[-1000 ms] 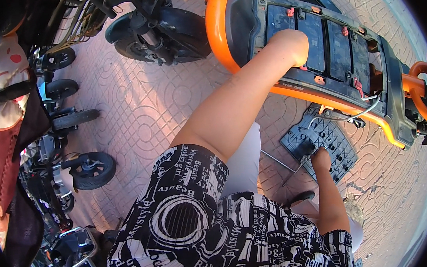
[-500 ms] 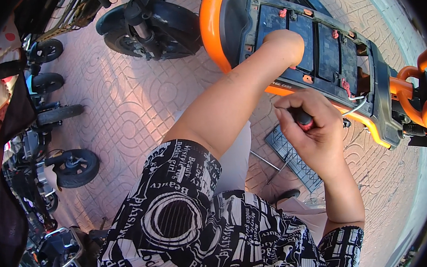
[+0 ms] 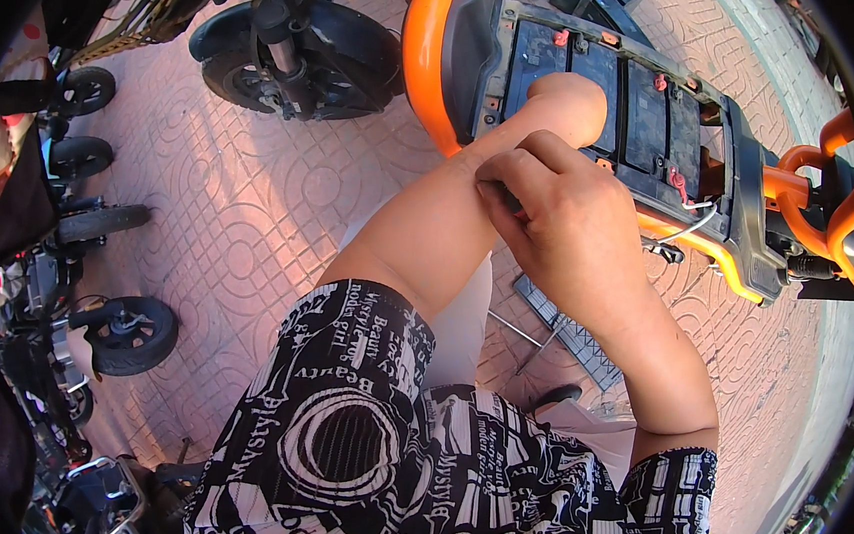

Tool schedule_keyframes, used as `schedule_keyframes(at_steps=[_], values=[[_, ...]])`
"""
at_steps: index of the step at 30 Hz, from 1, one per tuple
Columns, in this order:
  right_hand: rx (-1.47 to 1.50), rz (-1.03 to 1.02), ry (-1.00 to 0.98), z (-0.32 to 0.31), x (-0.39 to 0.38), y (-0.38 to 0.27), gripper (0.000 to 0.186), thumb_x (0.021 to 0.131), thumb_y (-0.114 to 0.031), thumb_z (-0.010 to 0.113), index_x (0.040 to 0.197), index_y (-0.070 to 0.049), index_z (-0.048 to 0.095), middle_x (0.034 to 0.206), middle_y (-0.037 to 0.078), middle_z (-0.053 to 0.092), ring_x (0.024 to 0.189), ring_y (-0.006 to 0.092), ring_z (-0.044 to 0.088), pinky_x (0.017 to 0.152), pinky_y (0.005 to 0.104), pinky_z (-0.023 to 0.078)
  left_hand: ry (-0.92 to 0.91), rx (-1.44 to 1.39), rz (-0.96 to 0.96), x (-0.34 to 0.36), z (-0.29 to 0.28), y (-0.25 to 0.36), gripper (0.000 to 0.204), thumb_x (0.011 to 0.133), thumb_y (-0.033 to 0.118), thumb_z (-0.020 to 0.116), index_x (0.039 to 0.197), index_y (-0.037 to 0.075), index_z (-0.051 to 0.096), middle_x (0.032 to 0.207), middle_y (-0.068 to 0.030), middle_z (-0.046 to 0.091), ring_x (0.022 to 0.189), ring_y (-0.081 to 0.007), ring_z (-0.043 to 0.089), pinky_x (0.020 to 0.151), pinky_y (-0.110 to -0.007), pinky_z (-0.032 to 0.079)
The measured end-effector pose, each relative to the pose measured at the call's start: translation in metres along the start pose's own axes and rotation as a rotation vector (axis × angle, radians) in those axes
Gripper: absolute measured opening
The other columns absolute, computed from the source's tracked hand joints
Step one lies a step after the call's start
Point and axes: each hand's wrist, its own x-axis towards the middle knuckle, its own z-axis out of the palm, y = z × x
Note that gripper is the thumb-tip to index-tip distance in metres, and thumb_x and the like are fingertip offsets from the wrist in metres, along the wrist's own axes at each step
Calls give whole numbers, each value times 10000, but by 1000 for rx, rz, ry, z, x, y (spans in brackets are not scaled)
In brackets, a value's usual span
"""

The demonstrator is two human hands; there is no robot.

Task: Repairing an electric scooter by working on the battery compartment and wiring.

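My right hand is closed, back of the hand up, beside my left forearm. Only a sliver of the black-and-red tool handle shows between its fingers; the rest is hidden. My left hand lies over the black batteries with its wrist bent down, so its fingers are out of sight. The batteries sit side by side in the open bay of an orange-and-black electric scooter. Red terminal covers stand along their edges, and a white cable loops out near the bay's right end.
A grey ribbed panel lies on the paving below my right forearm, beside a thin metal rod. Another scooter's front wheel stands at the top. Several parked two-wheelers line the left side.
My right hand has moved left and slightly up to beside my left forearm and turned, which hides most of the tool handle. My left hand has stayed over the batteries.
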Motion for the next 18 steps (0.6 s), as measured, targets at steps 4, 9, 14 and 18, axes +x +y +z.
schedule_keyframes(at_steps=[4,9,14,18], values=[[11,-23,6,0,1,-3,134,790,-100,705,896,-70,628,861,86,602,692,302,629,618,385,510,14,-16,-3,-4,2,-5,247,778,112,713,1019,123,764,1063,-76,725,1007,-252,693,741,-388,550],[170,5,97,4,-15,7,129,794,-83,675,875,-32,589,826,120,558,701,287,618,606,397,502,33,-37,37,-2,4,-6,241,782,123,721,1020,111,760,1054,-90,724,996,-254,696,757,-404,558],[216,101,177,6,-47,26,124,818,-57,679,912,-48,599,843,102,572,644,270,603,578,355,493,58,-49,16,2,8,-14,204,789,126,709,975,53,747,1015,-145,713,952,-304,688,777,-414,555],[174,321,58,22,-111,55,107,821,-58,674,893,-43,596,834,113,572,650,287,604,581,368,490,128,-52,69,11,17,-27,191,799,139,680,939,22,738,967,-197,698,906,-338,679,778,-418,547]])
